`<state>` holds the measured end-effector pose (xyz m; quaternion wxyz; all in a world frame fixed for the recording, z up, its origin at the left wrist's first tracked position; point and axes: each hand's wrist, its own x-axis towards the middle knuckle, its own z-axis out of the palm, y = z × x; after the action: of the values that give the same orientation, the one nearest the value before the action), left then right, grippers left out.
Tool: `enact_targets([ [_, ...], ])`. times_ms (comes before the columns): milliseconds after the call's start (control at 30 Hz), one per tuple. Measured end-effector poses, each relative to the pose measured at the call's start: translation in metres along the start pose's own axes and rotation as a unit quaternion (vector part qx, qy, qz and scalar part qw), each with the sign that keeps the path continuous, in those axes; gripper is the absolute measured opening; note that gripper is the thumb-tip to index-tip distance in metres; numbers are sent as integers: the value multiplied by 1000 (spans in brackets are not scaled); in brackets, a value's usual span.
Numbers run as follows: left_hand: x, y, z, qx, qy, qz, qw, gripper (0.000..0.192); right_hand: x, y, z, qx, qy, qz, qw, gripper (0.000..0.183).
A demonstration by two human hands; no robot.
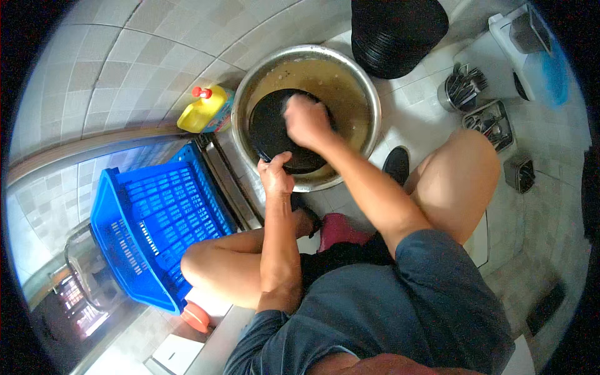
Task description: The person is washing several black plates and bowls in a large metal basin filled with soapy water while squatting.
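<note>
A wide metal basin (378, 108) with cloudy brownish liquid sits on the floor between my legs. Tilted inside it is a round black plate or tray (272, 122), partly over the liquid. My left hand (276, 174) grips the plate's near-left rim, thumb on top. Over the plate's upper face is my right hand (307, 119), curled and blurred by motion. Something small and greyish may show at its fingers, but the blur hides what it is.
Left of the basin stand a yellow jug with a red cap (206, 110) and a blue plastic basket (164, 206). A stack of black round trays (398, 42) is beyond it. To the right are a metal canister of cutlery (461, 89) and a tray of utensils (490, 126).
</note>
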<state>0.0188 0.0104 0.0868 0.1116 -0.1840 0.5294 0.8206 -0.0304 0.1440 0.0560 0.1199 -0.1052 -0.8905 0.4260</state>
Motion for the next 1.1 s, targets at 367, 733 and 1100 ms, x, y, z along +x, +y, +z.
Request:
enact_targets([
  [367, 6, -4, -15, 48, 53, 24, 997, 34, -15, 7, 2, -36, -31, 101, 994, 11],
  [733, 7, 3, -16, 11, 62, 40, 997, 41, -33, 4, 5, -75, -36, 146, 986, 19],
  [1100, -3, -6, -6, 100, -52, 18, 993, 40, 17, 18, -8, -60, 15, 159, 985, 15],
])
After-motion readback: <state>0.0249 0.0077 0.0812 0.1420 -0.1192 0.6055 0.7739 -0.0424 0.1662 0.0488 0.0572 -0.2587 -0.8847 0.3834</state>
